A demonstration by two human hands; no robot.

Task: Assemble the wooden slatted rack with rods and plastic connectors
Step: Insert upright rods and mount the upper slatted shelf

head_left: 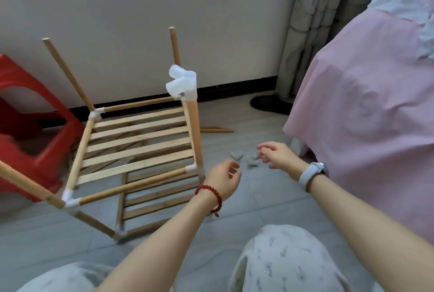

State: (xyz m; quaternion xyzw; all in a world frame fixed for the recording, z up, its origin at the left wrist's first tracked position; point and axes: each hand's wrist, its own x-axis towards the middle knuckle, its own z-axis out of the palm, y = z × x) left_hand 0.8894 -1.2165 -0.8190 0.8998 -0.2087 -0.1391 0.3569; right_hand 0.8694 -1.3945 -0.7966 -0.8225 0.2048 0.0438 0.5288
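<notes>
Your right hand [276,154] pinches a grey plastic connector [260,156] over the loose connectors [244,159] on the floor [270,202]; your left hand [223,180] hangs loosely curled, holding nothing. The wooden rack [138,144] stands just left, the pink bed [366,104] close right.

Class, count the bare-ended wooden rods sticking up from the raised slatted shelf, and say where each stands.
3. One upright rod at the far right corner, one at the far left corner, one leaning out at the near left corner. The near right corner's connector carries no rod.
</notes>
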